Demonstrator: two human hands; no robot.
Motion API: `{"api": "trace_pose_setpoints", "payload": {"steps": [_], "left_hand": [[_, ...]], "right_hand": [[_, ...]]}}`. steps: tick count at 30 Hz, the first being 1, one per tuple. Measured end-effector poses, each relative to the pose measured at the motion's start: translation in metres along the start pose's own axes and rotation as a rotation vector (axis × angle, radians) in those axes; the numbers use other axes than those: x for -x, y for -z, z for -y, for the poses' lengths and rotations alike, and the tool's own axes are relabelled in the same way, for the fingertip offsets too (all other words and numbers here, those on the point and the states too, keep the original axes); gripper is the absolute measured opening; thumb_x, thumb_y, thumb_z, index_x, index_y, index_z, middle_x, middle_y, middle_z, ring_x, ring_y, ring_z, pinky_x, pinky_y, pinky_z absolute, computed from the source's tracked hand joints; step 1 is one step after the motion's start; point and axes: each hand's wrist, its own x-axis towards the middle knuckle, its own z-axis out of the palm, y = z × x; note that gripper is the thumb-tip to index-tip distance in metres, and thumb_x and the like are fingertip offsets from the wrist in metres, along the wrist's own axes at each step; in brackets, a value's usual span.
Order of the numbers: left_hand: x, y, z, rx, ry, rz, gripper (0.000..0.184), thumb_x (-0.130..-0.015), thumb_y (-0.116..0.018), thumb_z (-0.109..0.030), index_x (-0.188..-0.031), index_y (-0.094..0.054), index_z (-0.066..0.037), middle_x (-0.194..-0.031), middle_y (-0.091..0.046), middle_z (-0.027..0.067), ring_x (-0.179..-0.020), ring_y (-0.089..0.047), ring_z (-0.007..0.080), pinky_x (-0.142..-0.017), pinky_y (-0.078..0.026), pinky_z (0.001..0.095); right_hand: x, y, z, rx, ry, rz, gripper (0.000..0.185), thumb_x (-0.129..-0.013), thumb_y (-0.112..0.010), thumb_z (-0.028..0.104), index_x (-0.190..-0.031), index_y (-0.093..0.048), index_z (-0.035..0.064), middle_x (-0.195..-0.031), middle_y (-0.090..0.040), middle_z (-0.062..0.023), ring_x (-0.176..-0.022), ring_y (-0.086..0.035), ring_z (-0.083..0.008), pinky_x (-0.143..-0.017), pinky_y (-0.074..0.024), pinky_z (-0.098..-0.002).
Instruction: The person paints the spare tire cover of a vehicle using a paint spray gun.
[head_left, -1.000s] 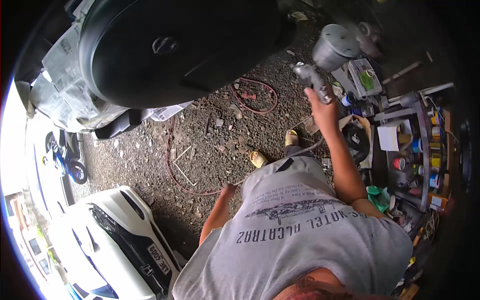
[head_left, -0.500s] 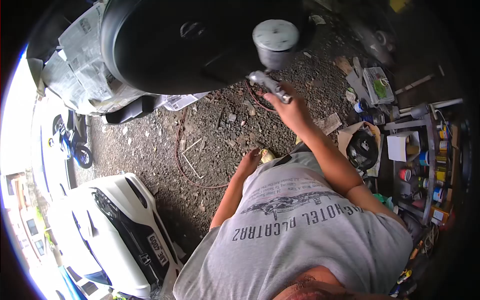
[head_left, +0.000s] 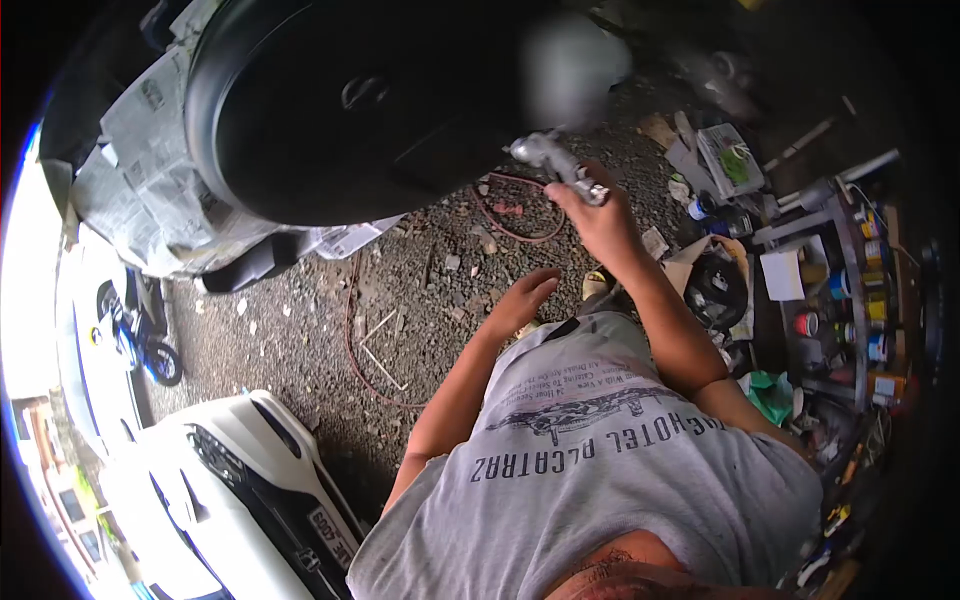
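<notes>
Left hand [head_left: 525, 303]: empty, fingers loosely extended, elbow bent, nearer the torso. Right hand [head_left: 605, 225]: closed around the spray gun [head_left: 562, 168], forearm reaching forward. This grip presumably keeps the blurred cup [head_left: 575, 70] clear of the fingers and the nozzle facing the dark panel [head_left: 330, 130], ahead-left of that hand.

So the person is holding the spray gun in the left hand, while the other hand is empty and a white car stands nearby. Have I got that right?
Not quite: the head view shows the spray gun in the right hand, not the left. The other hand, here the left hand, is indeed empty, and a white car does stand nearby.
</notes>
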Motion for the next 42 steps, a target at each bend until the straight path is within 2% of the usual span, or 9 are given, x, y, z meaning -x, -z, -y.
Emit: {"api": "trace_pose_setpoints", "payload": {"steps": [2, 3, 6, 7, 12, 20, 27, 32, 42], "left_hand": [[-0.030, -0.008, -0.001, -0.002, -0.153, 0.115, 0.050, -0.106, -0.051, -0.034, -0.143, -0.052, -0.001, -0.140, -0.058, 0.0116, -0.128, -0.055, 0.0223, -0.107, -0.044, 0.0374], [-0.036, -0.013, -0.015, -0.026, -0.167, 0.163, 0.050, -0.106, -0.051, -0.034, -0.143, -0.052, -0.001, -0.140, -0.058, 0.0124, -0.130, -0.054, 0.0228, -0.109, -0.043, 0.0379], [-0.050, -0.038, -0.072, 0.036, -0.176, 0.316, 0.049, -0.107, -0.049, -0.033, -0.144, -0.050, -0.001, -0.142, -0.056, 0.0139, -0.132, -0.053, 0.0238, -0.111, -0.043, 0.0387], [-0.053, -0.043, -0.078, 0.110, -0.177, 0.336, 0.048, -0.107, -0.048, -0.033, -0.144, -0.049, -0.002, -0.141, -0.056, 0.0138, -0.132, -0.053, 0.0240, -0.111, -0.043, 0.0390], [-0.045, -0.038, -0.093, 0.432, -0.221, 0.353, 0.050, -0.108, -0.044, -0.035, -0.145, -0.046, -0.001, -0.141, -0.055, 0.0142, -0.129, -0.055, 0.0268, -0.111, -0.043, 0.0420], [-0.004, 0.003, -0.078, 0.422, -0.200, -0.029, 0.049, -0.107, -0.043, -0.033, -0.141, -0.049, 0.001, -0.133, -0.059, 0.0140, -0.124, -0.059, 0.0266, -0.106, -0.049, 0.0417], [-0.006, -0.003, -0.073, 0.434, -0.262, 0.050, 0.056, -0.107, -0.041, -0.041, -0.143, -0.047, 0.002, -0.139, -0.057, 0.0162, -0.129, -0.055, 0.0281, -0.110, -0.044, 0.0427], [-0.015, -0.012, -0.053, 0.408, -0.191, 0.120, 0.055, -0.107, -0.044, -0.041, -0.144, -0.048, 0.000, -0.138, -0.059, 0.0158, -0.128, -0.056, 0.0270, -0.109, -0.045, 0.0426], [-0.016, -0.016, -0.079, 0.374, -0.264, 0.183, 0.053, -0.107, -0.043, -0.041, -0.142, -0.051, -0.002, -0.137, -0.059, 0.0142, -0.126, -0.057, 0.0256, -0.108, -0.046, 0.0403]], "right_hand": [[0.000, 0.026, -0.001, 0.073, -0.182, -0.107, 0.031, -0.093, -0.073, 0.028, -0.107, -0.063, 0.0027, -0.084, -0.069, -0.0145, -0.076, -0.070, -0.0239, -0.067, -0.0528, -0.0388], [0.000, 0.037, -0.001, 0.023, -0.122, -0.193, 0.033, -0.094, -0.073, 0.031, -0.108, -0.063, 0.0034, -0.086, -0.070, -0.0125, -0.078, -0.069, -0.0231, -0.069, -0.0531, -0.0386], [-0.002, 0.072, 0.010, -0.062, -0.433, -0.290, 0.032, -0.094, -0.072, 0.030, -0.110, -0.064, 0.0031, -0.081, -0.067, -0.0055, -0.057, -0.057, -0.0123, -0.052, -0.0471, -0.0305], [-0.004, 0.072, 0.016, -0.059, -0.388, -0.351, 0.030, -0.094, -0.071, 0.028, -0.108, -0.064, 0.0030, -0.077, -0.065, -0.0030, -0.051, -0.051, -0.0085, -0.046, -0.0420, -0.0279], [-0.016, 0.049, 0.024, -0.030, -0.202, -0.252, 0.030, -0.093, -0.073, 0.028, -0.107, -0.061, 0.0029, -0.071, -0.062, -0.0036, -0.053, -0.054, -0.0126, -0.049, -0.0453, -0.0309], [-0.033, -0.033, 0.092, -0.046, 0.226, 0.066, 0.035, -0.088, -0.080, 0.032, -0.103, -0.061, 0.0067, -0.073, -0.068, -0.0111, -0.065, -0.071, -0.0231, -0.054, -0.0521, -0.0357], [-0.054, 0.000, 0.090, -0.031, 0.243, -0.139, 0.040, -0.089, -0.079, 0.036, -0.107, -0.060, 0.0059, -0.072, -0.068, -0.0105, -0.066, -0.072, -0.0229, -0.055, -0.0530, -0.0362], [-0.051, 0.061, 0.080, -0.231, -0.189, -0.232, 0.024, -0.096, -0.071, 0.029, -0.095, -0.066, 0.0052, -0.075, -0.061, 0.0007, -0.045, -0.046, -0.0032, -0.039, -0.0378, -0.0203], [-0.081, 0.093, 0.079, -0.284, -0.244, -0.168, 0.028, -0.096, -0.069, 0.033, -0.100, -0.064, 0.0054, -0.077, -0.061, -0.0014, -0.045, -0.048, -0.0044, -0.037, -0.0416, -0.0219]]}}
